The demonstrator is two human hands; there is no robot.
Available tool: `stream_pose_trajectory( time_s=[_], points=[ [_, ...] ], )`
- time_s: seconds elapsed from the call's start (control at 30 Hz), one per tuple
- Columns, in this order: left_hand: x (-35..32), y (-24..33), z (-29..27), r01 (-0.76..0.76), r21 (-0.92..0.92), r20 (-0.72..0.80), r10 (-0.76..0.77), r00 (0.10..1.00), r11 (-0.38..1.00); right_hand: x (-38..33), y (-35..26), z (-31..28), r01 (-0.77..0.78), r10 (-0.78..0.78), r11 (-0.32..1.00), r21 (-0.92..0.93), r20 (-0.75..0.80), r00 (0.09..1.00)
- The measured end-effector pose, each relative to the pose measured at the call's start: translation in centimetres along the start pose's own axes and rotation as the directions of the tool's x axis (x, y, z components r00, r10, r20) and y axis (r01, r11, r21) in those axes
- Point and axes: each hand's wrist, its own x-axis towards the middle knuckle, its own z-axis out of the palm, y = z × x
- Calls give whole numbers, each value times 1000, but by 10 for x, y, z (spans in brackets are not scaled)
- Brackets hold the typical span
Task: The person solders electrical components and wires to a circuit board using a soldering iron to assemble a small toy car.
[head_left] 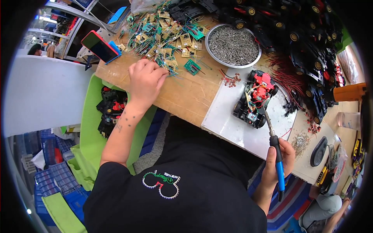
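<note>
At a cluttered workbench, I am gripping a blue-handled soldering iron (278,160) in my right hand (276,163), fingers wrapped closed round the handle, wrist cocked low near the bench edge, the metal tip angling up toward the rear of a red and black toy car chassis (255,99) that is lying on a white board (229,124). My left hand (145,79) is reaching forward, forearm stretched out across the wooden tabletop (186,97), knuckles up and fingers curling down into a heap of small green circuit boards with wires (167,31); whether the fingers are pinching one I cannot tell. Beyond the car, a round metal dish of screws (233,46) is sitting just beside the heap, a pile of black toy car bodies (307,42) is rising to the right, and a red phone (99,46) is lying at the bench's left corner
</note>
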Motion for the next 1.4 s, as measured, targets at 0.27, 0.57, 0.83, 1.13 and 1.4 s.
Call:
stream_pose_trajectory(
  time_s=[0.27,0.57,0.83,1.13,1.4],
  points=[
    [9,-11,9,-191,139,138,172,975,972,-4,2,-4,-28,28,1000,-8,-9,1000],
    [28,23,-3,-132,-236,53,148,988,963,1,-3,-8,26,-26,999,20,-14,1000],
    [30,124,-6,-250,-488,-76,245,967,836,7,-10,-10,178,-179,984,21,38,983],
    [18,157,8,-178,-566,-24,199,980,805,8,-13,-5,153,-150,987,-52,47,988],
    [17,157,11,-180,-575,-32,198,980,798,9,-12,1,126,-123,990,-57,48,991]
  ],
)
